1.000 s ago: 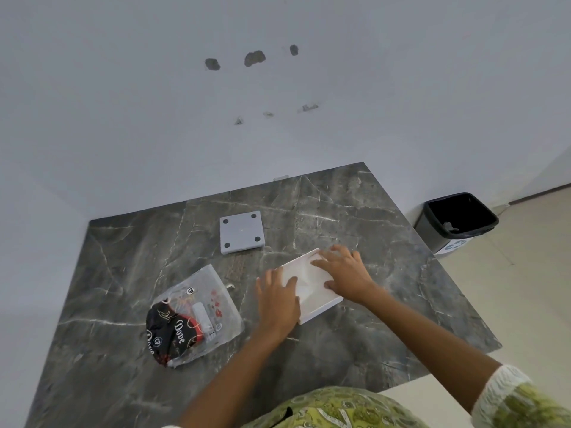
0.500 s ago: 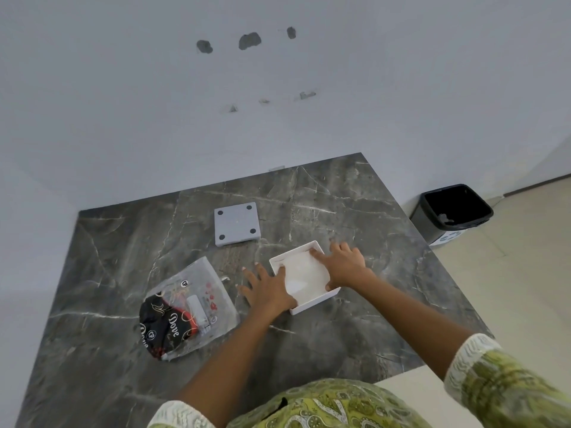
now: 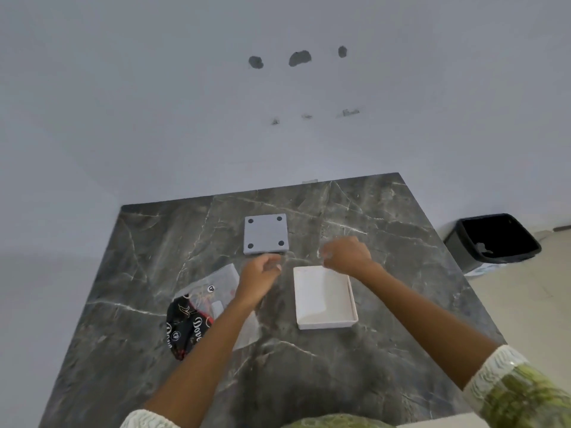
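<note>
Head view: the dark marble counter carries three things, and the white tray serves as the landmark. It lies empty and flat. Beyond the tray's right side, off the counter, a black bin stands on the floor. Left of the tray lies a clear plastic pouch holding dark Dove sachets. The grey square plate, with four dark dots at its corners, lies flat beyond the tray's far-left corner, well apart from it.

The step in hand looks like a reach for that plate. The left hand is between tray and pouch, its fingers curled right at the plate's near edge. Motion blur hides whether they touch or grip it. The right hand hovers over the tray's far edge, fingers loosely curled, nothing in them.

The next move probably calls for fingers at two opposite edges of the plate and a straight lift — it lies flush, so a fingertip must get under one side first.

For room, the bare counter beyond and left of the tray is wide, and only the pouch crowds the left forearm. The counter's right edge runs near the tray's right side, so any carry is safer kept toward the middle.
</note>
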